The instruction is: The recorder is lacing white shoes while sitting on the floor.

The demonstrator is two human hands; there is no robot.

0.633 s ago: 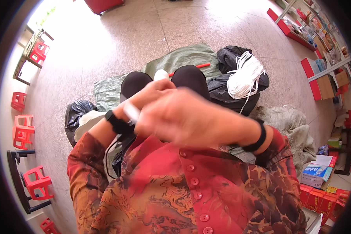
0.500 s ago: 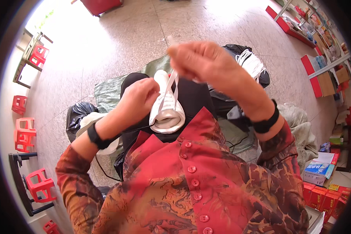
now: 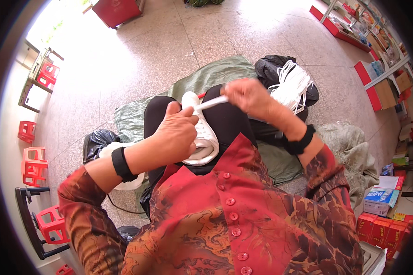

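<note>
A white lace-up shoe (image 3: 208,135) rests between my thighs, its heel opening toward me. Over its left side is my left hand (image 3: 176,130), fingers curled and fingertips at the near end of a flat white shoelace (image 3: 211,103). The lace runs taut from there up to the right, where my right hand (image 3: 248,97) pinches it, slightly blurred. Part of the shoe's laced front is hidden behind my left fingers.
A bundle of white laces (image 3: 293,85) lies on a black bag (image 3: 268,68) by my right knee. Green woven sheeting (image 3: 211,71) spreads under my legs. Left of me are a black plastic bag (image 3: 98,137) and pale shoe-like items (image 3: 133,183). Red stools (image 3: 53,224) line the left.
My right hand has come down and right, drawing the lace sideways. My left hand has shifted right over the shoe, bringing its fingertips to the lace.
</note>
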